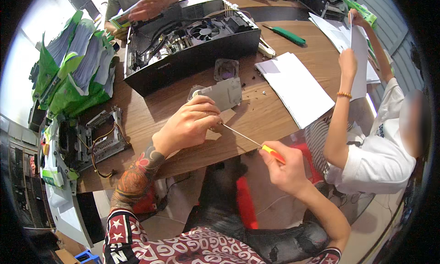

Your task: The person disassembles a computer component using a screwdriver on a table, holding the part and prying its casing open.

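Observation:
My left hand (195, 122) is closed around a flat, grey metal part (225, 94), held tilted just above the wooden table; its exact kind is hard to make out. Between the fingers and thumb of my right hand (286, 170) is the red and yellow handle of a screwdriver (243, 136). The long thin shaft points up and left to the lower side of the grey part, beside my left fingers, which hide the tip. Behind the part lies a small square, fan-like piece (226, 70). Several small dark screws (252, 84) are scattered to its right.
An open black computer case (197, 53) stands at the back. White paper (297, 87) and a green-handled tool (288, 35) lie right; a metal drive cage (103, 134) with cables and a green bag (78, 96) sit left. Co-workers' hands (149, 6) show behind the case; another person (371, 158) handles paper.

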`<state>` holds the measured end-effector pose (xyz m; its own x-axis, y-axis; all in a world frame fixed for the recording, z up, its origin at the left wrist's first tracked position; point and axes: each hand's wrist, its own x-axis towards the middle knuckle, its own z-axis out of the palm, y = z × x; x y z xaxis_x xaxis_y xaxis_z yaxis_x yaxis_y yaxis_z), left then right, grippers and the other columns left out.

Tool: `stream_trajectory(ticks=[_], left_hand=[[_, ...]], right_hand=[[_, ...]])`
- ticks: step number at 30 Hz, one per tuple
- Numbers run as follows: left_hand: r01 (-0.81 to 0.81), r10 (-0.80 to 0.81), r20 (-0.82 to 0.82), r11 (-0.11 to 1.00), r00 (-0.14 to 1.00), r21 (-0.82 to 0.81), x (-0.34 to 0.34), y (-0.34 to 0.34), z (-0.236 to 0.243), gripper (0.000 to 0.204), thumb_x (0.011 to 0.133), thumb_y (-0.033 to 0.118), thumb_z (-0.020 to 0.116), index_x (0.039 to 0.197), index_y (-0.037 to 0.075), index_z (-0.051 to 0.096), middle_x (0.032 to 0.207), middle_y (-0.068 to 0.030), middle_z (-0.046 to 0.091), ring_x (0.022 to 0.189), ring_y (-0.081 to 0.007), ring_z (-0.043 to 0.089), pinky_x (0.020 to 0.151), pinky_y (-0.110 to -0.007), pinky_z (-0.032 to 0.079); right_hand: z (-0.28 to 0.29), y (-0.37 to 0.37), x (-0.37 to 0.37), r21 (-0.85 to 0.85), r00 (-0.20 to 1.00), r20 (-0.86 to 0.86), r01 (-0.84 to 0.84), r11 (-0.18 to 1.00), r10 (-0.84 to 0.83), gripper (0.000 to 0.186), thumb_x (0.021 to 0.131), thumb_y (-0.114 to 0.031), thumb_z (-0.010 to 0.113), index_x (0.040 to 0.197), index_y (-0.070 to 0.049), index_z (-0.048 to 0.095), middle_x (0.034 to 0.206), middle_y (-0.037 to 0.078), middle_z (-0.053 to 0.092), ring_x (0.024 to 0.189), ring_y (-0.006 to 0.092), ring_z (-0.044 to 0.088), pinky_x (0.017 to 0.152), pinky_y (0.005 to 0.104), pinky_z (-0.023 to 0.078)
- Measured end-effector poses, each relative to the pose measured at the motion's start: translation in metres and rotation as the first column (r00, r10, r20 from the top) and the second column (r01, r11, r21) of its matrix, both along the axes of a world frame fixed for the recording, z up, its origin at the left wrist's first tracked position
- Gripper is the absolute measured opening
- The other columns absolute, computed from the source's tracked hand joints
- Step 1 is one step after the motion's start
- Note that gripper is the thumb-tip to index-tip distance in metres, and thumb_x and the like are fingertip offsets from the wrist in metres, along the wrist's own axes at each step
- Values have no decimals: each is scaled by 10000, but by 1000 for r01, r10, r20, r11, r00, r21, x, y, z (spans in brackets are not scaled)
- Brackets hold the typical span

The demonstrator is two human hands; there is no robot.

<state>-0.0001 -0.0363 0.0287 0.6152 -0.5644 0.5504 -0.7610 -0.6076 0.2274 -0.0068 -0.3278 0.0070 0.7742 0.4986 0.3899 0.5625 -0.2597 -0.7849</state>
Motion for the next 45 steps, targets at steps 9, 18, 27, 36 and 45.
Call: stream_trajectory(ticks=[9, 18, 27, 36, 45], left_hand=[[-46, 45, 47, 999, 998, 18, -1, 2, -4, 259, 598, -12, 672, 855, 18, 679, 921, -95, 711, 979, -273, 659, 942, -389, 509], [-191, 198, 176, 980, 964, -53, -4, -5, 6, 191, 763, 52, 742, 951, 75, 717, 1021, -66, 736, 1055, -271, 671, 935, -441, 495], [-220, 203, 257, 975, 945, 41, -2, -3, 0, 259, 768, 90, 754, 1026, 90, 736, 1086, -41, 744, 1128, -261, 653, 978, -462, 470], [-207, 187, 222, 976, 957, 69, -1, -6, -3, 197, 787, 74, 687, 983, 75, 699, 1058, -45, 736, 1107, -256, 655, 979, -472, 468], [-134, 124, 129, 988, 984, 76, -3, -3, 1, 153, 782, 67, 697, 934, 77, 701, 1040, -36, 733, 1120, -247, 650, 990, -476, 466]], right_hand=[[16, 1, 1, 271, 200, -952, 207, 940, 230, 279, 1031, -247, 588, 1005, 23, 653, 590, -57, 420, 448, 30, 354, 408, 242, 255], [25, -6, 5, -306, 800, 583, 54, 951, 142, 275, 846, -93, 758, 1065, 41, 658, 657, 69, 575, 472, 182, 518, 438, 308, 393], [8, -4, -2, -49, 978, 206, 26, 998, -15, 228, 891, -119, 734, 1067, 17, 687, 682, 61, 592, 510, 160, 555, 457, 292, 400], [19, -13, 10, 306, 322, -887, -124, 944, 330, 296, 1039, -245, 565, 1019, 32, 666, 547, -67, 420, 440, 32, 312, 443, 235, 255], [8, -10, 7, -393, 732, 668, 193, 899, 135, 156, 833, -89, 759, 938, -7, 678, 588, 70, 506, 476, 219, 508, 462, 346, 400]])
